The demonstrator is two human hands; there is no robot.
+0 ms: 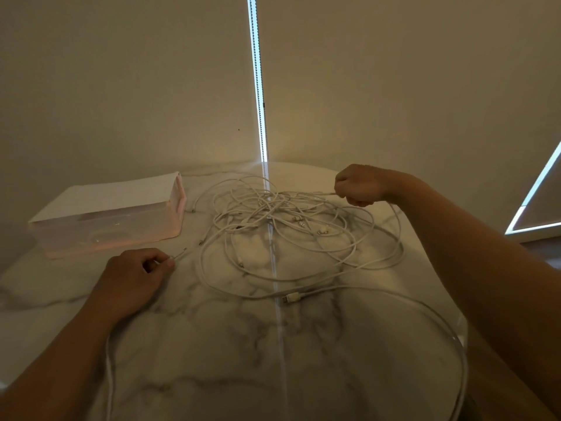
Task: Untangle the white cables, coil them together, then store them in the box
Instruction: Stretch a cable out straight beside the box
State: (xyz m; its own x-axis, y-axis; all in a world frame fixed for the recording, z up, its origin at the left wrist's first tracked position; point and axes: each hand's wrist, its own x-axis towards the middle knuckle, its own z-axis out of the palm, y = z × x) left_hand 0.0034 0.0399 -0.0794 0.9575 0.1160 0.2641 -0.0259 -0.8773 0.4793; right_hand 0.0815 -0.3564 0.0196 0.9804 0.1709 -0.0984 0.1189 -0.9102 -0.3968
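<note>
— What's the surface?
— A glossy marble table (212,344), plain blinds (121,86) behind.
— The cables (282,220)?
— Thin white loops tangled mid-frame; frosted box (106,220) at left.
— Hands?
— Left hand (133,278) pinches a plug end; right hand (359,185) fists a strand.

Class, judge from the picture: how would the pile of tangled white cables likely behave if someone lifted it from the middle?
The tangled white cables would probably sag limply, as their loops already lie slack. Strands cross repeatedly, so the clump would likely rise together, snagging rather than separating.

We see our left hand (133,275) and right hand (361,185) bare, both forearms uncovered, with no sleeves, rings or watch.
</note>
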